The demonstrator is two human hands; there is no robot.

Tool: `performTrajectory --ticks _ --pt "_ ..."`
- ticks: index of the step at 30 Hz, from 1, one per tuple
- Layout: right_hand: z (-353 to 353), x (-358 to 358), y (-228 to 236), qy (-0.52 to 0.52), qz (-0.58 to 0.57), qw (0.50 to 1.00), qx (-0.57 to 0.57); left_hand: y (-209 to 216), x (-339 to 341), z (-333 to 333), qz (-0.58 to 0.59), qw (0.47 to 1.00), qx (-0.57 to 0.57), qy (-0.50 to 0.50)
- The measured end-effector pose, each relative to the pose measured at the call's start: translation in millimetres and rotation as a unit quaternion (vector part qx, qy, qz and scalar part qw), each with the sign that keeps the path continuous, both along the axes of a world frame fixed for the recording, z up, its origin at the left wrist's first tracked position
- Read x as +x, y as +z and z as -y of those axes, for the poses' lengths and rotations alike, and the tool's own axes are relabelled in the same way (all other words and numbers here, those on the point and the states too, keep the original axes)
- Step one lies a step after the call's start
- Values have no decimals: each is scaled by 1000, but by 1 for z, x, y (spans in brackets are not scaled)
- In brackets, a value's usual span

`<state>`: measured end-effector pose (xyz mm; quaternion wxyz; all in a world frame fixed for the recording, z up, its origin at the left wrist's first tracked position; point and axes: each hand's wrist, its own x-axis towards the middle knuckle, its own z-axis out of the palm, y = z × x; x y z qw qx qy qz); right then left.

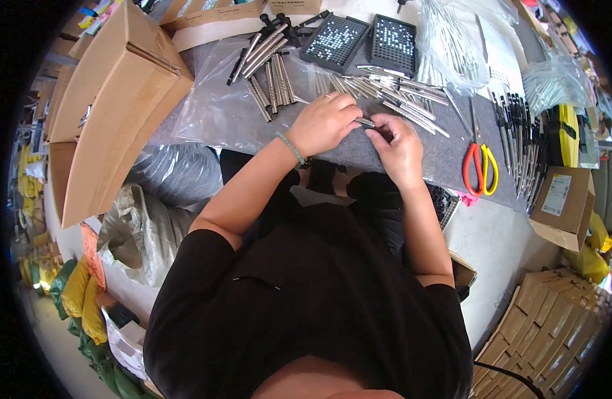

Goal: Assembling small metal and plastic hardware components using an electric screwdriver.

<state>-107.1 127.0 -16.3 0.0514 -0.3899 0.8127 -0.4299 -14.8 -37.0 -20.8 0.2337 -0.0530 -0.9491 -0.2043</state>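
Observation:
My left hand (324, 123), with a ring on a finger and a beaded bracelet at the wrist, pinches one end of a short silver metal tube (364, 122). At its other end, dark in colour, the fingers of my right hand (400, 146) are closed. Most of the tube is hidden by my fingers. Just beyond both hands lies a loose pile of silver metal tubes (412, 100), some with black parts. Left of it, more silver tubes (271, 86) rest on clear plastic sheeting, beside tubes with black ends (266, 50).
Two black trays (321, 64) of small shiny pieces stand behind the pile. Scissors (474, 169) lie at the right table edge, near a row of black-and-silver rods (519, 139). A bag of thin rods (446, 53) sits farther back. An open cardboard box (113, 100) stands left.

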Motion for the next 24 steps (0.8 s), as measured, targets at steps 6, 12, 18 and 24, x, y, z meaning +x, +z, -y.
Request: performTrajectory --ticks 6,12,18,24 --pt "-4 -8 -3 30 -149 988 -8 -2 -1 -5 -6 1000 9 7" --pt "-3 -9 -4 26 -120 992 -10 -4 -4 -8 -11 999 33 -3" --pt "-3 -14 -2 38 -125 991 14 -2 -9 -9 11 999 49 -1" --pt "-6 -56 23 -56 -56 997 -23 -2 -4 -7 30 998 63 8"
